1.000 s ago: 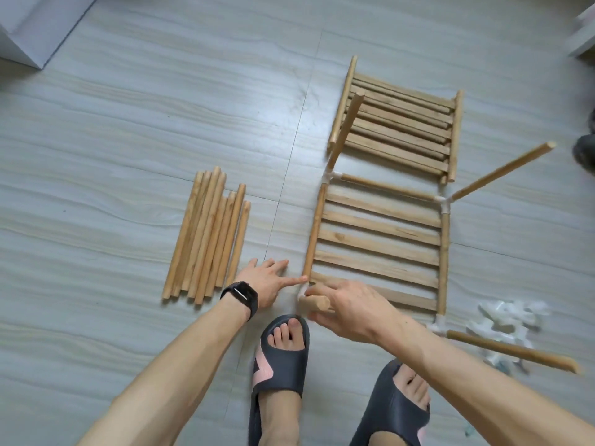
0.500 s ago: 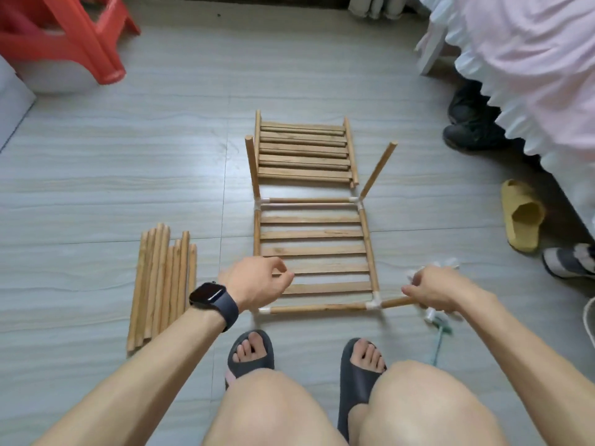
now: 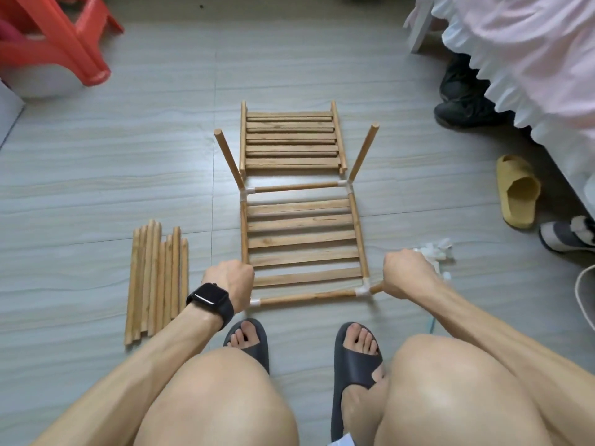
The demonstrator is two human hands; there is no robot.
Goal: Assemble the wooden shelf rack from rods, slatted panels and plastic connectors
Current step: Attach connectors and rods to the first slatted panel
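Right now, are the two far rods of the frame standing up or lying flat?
Standing up: left rod and right rod rise from the white connectors at the far corners.

Black rectangular smartwatch [image 3: 206, 297] w/ glossy dark screen & matte black rubber strap, on wrist behind left hand [image 3: 230, 278]; both forearms bare to frame edge; knees bare; dark grey moulded open-toe slide sandal [image 3: 261, 344] on left foot, matching sandal [image 3: 354, 365] on right foot; pale fabric sliver [image 3: 341, 441] at near edge btwn legs, unclear.
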